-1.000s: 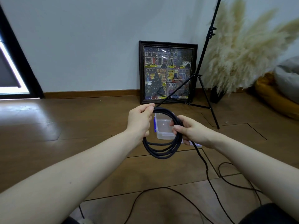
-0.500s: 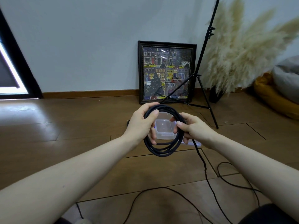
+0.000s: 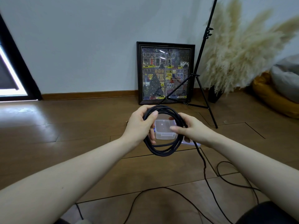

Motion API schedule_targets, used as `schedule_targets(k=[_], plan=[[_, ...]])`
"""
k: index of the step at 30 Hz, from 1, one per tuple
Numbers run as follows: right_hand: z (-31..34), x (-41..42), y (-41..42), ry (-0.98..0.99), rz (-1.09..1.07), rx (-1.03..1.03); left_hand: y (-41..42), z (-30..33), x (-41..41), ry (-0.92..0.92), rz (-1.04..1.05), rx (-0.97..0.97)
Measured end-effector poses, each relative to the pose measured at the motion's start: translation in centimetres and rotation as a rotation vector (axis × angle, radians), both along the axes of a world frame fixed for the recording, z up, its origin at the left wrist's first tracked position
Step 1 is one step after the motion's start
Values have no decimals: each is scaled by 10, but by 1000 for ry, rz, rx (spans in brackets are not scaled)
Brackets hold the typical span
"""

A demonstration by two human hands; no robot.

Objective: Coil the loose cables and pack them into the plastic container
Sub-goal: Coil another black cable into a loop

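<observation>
A black cable coil [image 3: 163, 151] of several loops hangs in front of me above the floor. My left hand [image 3: 140, 125] grips the coil's left side, thumb over the strands. My right hand [image 3: 192, 128] holds the right side, fingers curled round the cable. From the right hand the loose cable tail [image 3: 205, 173] drops to the floor and trails towards me. Behind the coil, on the wooden floor, sits the clear plastic container [image 3: 165, 131], open, with a blue clip on its left side. Its lid [image 3: 192, 143] lies partly hidden behind my right hand.
More loose black cable [image 3: 233, 183] loops over the floor at the lower right and bottom middle. A framed picture [image 3: 165, 71] leans on the wall. A black tripod stand [image 3: 202, 78], pampas grass [image 3: 239, 50] and a yellow cushion [image 3: 271, 99] stand at the right.
My left hand has shifted from the coil's top to its left side, thumb now across the strands. My right hand has slid a little along the right side. The coil looks slightly larger.
</observation>
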State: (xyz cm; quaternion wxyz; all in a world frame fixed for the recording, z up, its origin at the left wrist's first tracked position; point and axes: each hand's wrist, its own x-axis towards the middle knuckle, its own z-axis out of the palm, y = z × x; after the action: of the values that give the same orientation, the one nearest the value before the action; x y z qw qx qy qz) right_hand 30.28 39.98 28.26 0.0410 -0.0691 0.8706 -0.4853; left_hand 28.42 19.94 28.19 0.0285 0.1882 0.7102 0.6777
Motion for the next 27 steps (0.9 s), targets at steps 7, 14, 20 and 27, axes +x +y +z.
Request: schedule_targets(k=[7,14,20,27], plan=[[2,-2,1,-11,58,71,2,-2,-2,-9,19,34],[3,-3,6,21,53,125,2,-6,-1,13,16,0],[2,-3,2,89,-23,80,4,-2,-3,-36,51,89],[-2,-2,6,-139,22,-57,1,-3,-8,-127,170,200]])
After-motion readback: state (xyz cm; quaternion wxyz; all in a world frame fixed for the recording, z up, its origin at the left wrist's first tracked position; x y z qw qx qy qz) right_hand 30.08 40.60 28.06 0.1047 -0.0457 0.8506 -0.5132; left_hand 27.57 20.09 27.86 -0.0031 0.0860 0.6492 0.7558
